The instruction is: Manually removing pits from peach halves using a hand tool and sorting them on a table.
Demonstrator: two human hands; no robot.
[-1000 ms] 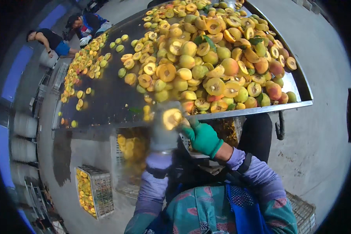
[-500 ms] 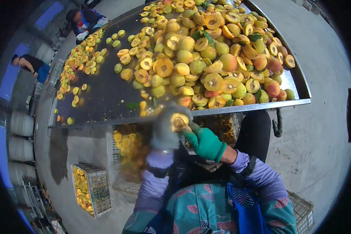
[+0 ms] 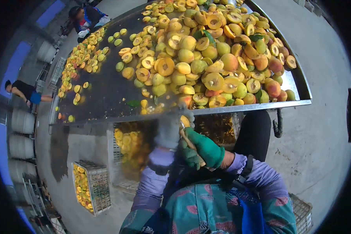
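At the near edge of the metal table [image 3: 105,89], my left hand [image 3: 168,132], in a grey glove and blurred, is closed around a yellow peach half [image 3: 185,121]. My right hand [image 3: 205,148], in a green glove, grips a small tool with a wooden handle [image 3: 190,145]. The tool's upper end meets the peach half; its tip is too small to make out. A big heap of halved peaches [image 3: 214,81], some with pits in them, covers the right side of the table just beyond my hands.
Below the table's edge stands a crate of peach halves [image 3: 124,142], with dark scraps [image 3: 216,126] right of it. Another filled crate [image 3: 99,189] is on the floor at left. One person [image 3: 87,19] works at the far left corner; another [image 3: 25,91] bends farther left.
The peach half has turned from facing up to edge-on in my left hand. My right hand has shifted slightly down, and the tool's handle now shows. The person at far left has moved.
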